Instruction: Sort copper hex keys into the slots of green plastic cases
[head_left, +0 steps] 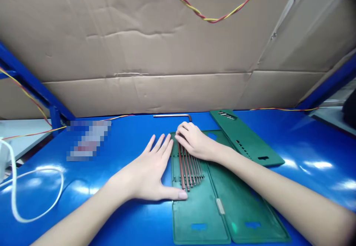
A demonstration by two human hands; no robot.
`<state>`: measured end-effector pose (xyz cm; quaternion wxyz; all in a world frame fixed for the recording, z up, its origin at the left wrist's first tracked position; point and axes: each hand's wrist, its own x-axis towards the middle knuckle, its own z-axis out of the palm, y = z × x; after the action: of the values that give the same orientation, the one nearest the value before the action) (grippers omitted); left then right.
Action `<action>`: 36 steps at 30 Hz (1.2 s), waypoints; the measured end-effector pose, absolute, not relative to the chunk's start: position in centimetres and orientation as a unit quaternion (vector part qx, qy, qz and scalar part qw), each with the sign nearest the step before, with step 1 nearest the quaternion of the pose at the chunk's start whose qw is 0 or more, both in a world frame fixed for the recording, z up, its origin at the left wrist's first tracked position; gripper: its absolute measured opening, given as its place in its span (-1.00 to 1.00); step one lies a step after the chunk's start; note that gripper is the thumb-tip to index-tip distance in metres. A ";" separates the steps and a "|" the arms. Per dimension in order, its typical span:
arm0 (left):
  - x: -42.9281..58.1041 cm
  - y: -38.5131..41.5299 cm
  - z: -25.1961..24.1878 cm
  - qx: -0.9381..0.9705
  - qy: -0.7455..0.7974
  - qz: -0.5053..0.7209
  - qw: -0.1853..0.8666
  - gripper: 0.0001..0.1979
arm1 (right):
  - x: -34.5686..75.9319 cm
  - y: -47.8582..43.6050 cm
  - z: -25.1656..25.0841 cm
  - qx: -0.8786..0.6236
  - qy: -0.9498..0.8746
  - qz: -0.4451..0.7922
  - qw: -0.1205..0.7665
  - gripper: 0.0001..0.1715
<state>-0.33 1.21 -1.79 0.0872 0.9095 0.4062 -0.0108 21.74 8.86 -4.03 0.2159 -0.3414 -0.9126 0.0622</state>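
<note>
A green hinged plastic case [222, 216] lies open on the blue table [306, 157]. Several reddish-brown hex keys [189, 168] sit side by side in its left half. My left hand [150, 168] lies flat and open on the table against the case's left edge, thumb along the keys' lower ends. My right hand [194, 140] rests on the upper ends of the keys, fingers curled and pressed onto them. One loose metal hex key [172, 116] lies on the table just beyond my right hand.
A second green case part [247, 138] lies at an angle to the right. Cardboard sheets [167, 53] wall off the back. A red-yellow twisted wire [211, 18] hangs above. A white cable [33, 190] loops at left, near a blurred label [87, 138].
</note>
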 end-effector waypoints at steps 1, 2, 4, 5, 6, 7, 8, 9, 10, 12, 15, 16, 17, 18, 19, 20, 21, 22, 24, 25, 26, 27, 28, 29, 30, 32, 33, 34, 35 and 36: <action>-0.2 1.2 -1.8 0.908 0.409 -0.011 0.089 0.30 | 21.7 8.9 -4.1 -0.344 -0.913 0.062 0.210 -0.63; -0.1 1.1 -1.8 0.907 0.411 -0.013 0.091 0.31 | 21.6 9.0 -4.1 -0.345 -0.914 0.060 0.202 -0.62; 0.1 1.0 -1.7 0.907 0.411 -0.015 0.095 0.32 | 21.6 8.9 -4.0 -0.351 -0.916 0.052 0.187 -0.62; 0.2 1.0 -1.7 0.907 0.409 -0.016 0.096 0.33 | 21.6 8.8 -3.9 -0.355 -0.916 0.046 0.180 -0.62; 0.2 1.0 -1.7 0.908 0.407 -0.017 0.096 0.33 | 21.5 8.7 -3.8 -0.358 -0.916 0.042 0.174 -0.63; 0.3 1.0 -1.7 0.909 0.406 -0.016 0.096 0.33 | 21.5 8.6 -3.8 -0.361 -0.916 0.038 0.169 -0.64; 0.3 1.0 -1.8 0.909 0.406 -0.015 0.094 0.32 | 21.5 8.5 -3.7 -0.363 -0.916 0.036 0.166 -0.65; 0.3 1.0 -1.8 0.909 0.407 -0.014 0.092 0.32 | 21.5 8.4 -3.6 -0.365 -0.915 0.035 0.165 -0.66; 0.3 1.0 -1.9 0.909 0.407 -0.013 0.090 0.32 | 21.5 8.4 -3.6 -0.366 -0.915 0.034 0.165 -0.67; 0.3 1.0 -1.9 0.909 0.407 -0.014 0.087 0.33 | 21.5 8.4 -3.6 -0.366 -0.915 0.034 0.167 -0.68; 0.4 0.9 -1.8 0.909 0.408 -0.020 0.083 0.34 | 21.5 8.5 -3.8 -0.365 -0.914 0.032 0.175 -0.68; 0.5 0.9 -1.8 0.909 0.408 -0.021 0.080 0.34 | 21.4 8.5 -3.8 -0.368 -0.912 0.033 0.180 -0.67; 0.5 0.8 -1.8 0.910 0.407 -0.020 0.076 0.34 | 21.4 8.4 -3.9 -0.372 -0.909 0.034 0.185 -0.67; 0.5 0.8 -1.9 0.911 0.405 -0.019 0.071 0.34 | 21.4 8.4 -3.9 -0.374 -0.907 0.035 0.189 -0.66; 0.4 0.8 -1.9 0.913 0.403 -0.015 0.065 0.33 | 21.4 8.4 -3.9 -0.375 -0.906 0.036 0.194 -0.66; 0.4 0.9 -2.0 0.914 0.400 -0.012 0.060 0.33 | 21.4 8.3 -3.9 -0.374 -0.905 0.040 0.200 -0.67; 0.3 0.9 -2.0 0.916 0.398 -0.009 0.055 0.32 | 21.5 8.3 -3.8 -0.370 -0.905 0.045 0.207 -0.68; 0.3 0.9 -2.0 0.917 0.396 -0.008 0.053 0.32 | 21.7 8.4 -3.8 -0.365 -0.904 0.055 0.216 -0.70; 0.2 0.9 -2.0 0.917 0.395 -0.011 0.055 0.31 | 22.1 8.6 -3.5 -0.353 -0.900 0.091 0.237 -0.75; 0.2 0.9 -2.0 0.917 0.395 -0.014 0.057 0.31 | 22.4 8.7 -3.2 -0.344 -0.899 0.116 0.247 -0.78; 0.2 0.9 -1.9 0.916 0.396 -0.017 0.059 0.32 | 22.6 8.8 -3.0 -0.334 -0.896 0.143 0.256 -0.80; 0.2 0.9 -1.9 0.915 0.398 -0.019 0.061 0.32 | 22.8 8.9 -2.7 -0.325 -0.892 0.169 0.265 -0.82; 0.3 0.9 -1.8 0.915 0.398 -0.019 0.063 0.32 | 23.0 9.0 -2.4 -0.320 -0.885 0.191 0.278 -0.82; 0.3 0.9 -1.8 0.914 0.399 -0.020 0.064 0.32 | 23.1 9.1 -2.1 -0.318 -0.878 0.210 0.291 -0.81; 0.3 0.9 -1.7 0.914 0.399 -0.021 0.067 0.33 | 23.1 9.1 -1.8 -0.319 -0.868 0.228 0.303 -0.79; 0.4 0.9 -1.6 0.915 0.397 -0.023 0.072 0.33 | 23.3 9.1 -1.1 -0.318 -0.850 0.277 0.316 -0.74; 0.4 0.9 -1.5 0.914 0.397 -0.025 0.074 0.33 | 23.5 9.1 -0.7 -0.311 -0.844 0.308 0.310 -0.73; 0.3 0.9 -1.5 0.914 0.398 -0.026 0.075 0.33 | 23.9 9.0 -0.3 -0.299 -0.841 0.339 0.297 -0.72; 0.3 0.9 -1.5 0.913 0.400 -0.027 0.076 0.32 | 24.3 9.0 0.2 -0.286 -0.840 0.367 0.278 -0.71; 0.3 0.9 -1.5 0.913 0.400 -0.028 0.076 0.32 | 24.9 9.0 0.8 -0.276 -0.840 0.394 0.251 -0.71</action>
<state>0.25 0.86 -1.47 0.0760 0.9128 0.4004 -0.0275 24.88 8.96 0.80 0.2513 -0.2757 -0.8398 0.3944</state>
